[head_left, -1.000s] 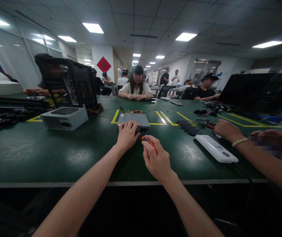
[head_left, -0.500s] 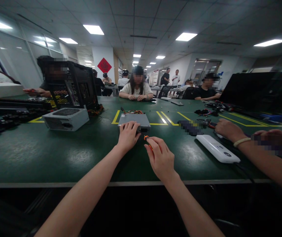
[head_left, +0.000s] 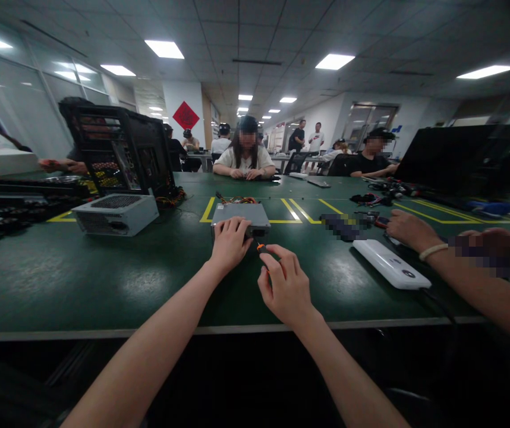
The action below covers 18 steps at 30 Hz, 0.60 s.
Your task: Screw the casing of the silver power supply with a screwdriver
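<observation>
A grey computer power supply (head_left: 255, 213) lies on the green table in front of me, a bundle of coloured cables behind it. My left hand (head_left: 230, 242) rests over its near left side, fingers on the top and thumb at the near face, gripping it. Between the fingers of my right hand (head_left: 286, 285) is a screwdriver (head_left: 261, 248) with an orange and black handle. Its thin shaft points up at the near face of the power supply, just right of my left thumb. Whether the tip touches a screw is too small to tell.
A second power supply (head_left: 116, 215) and an open black computer case (head_left: 121, 148) stand at the left. On the right are a white box-like device (head_left: 391, 264) with a cable and a neighbour's hands (head_left: 415, 230). Another person (head_left: 244, 154) sits opposite.
The screwdriver has turned slightly in my right hand, whose fingers have shifted around the handle. My left hand stays on the power supply. The whole view has shifted a little.
</observation>
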{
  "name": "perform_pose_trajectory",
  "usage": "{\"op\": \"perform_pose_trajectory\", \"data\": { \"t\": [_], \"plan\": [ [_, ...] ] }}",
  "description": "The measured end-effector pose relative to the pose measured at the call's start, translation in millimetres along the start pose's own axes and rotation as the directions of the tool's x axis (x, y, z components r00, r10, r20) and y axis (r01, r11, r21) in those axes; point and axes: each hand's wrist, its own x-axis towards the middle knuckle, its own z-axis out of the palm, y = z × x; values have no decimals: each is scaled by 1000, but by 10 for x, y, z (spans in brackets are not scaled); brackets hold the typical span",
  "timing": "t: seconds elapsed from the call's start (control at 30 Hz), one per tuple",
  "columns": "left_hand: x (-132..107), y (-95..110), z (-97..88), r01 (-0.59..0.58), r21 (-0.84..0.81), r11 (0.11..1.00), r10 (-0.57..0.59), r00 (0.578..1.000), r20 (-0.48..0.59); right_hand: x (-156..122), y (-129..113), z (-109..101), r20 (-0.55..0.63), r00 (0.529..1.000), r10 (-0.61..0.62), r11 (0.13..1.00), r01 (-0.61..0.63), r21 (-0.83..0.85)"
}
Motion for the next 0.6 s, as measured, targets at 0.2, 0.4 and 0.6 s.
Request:
{"op": "perform_pose_trajectory", "data": {
  "t": [0.2, 0.4, 0.6],
  "plan": [
    [7, 0, 16, 1, -13, 1000, -1, 1000, -4, 6, 9, 3, -45, 997, 65, 997, -66, -28],
    [8, 16, -1, 5, -12, 1000, -5, 1000, 6, -6, 18, 6, -27, 1000, 6, 1000, -6, 23],
    [9, 3, 16, 5, -22, 1000, -5, 1000, 1, -3, 10, -6, -34, 999, 21, 1000, -21, -19]
  ]
}}
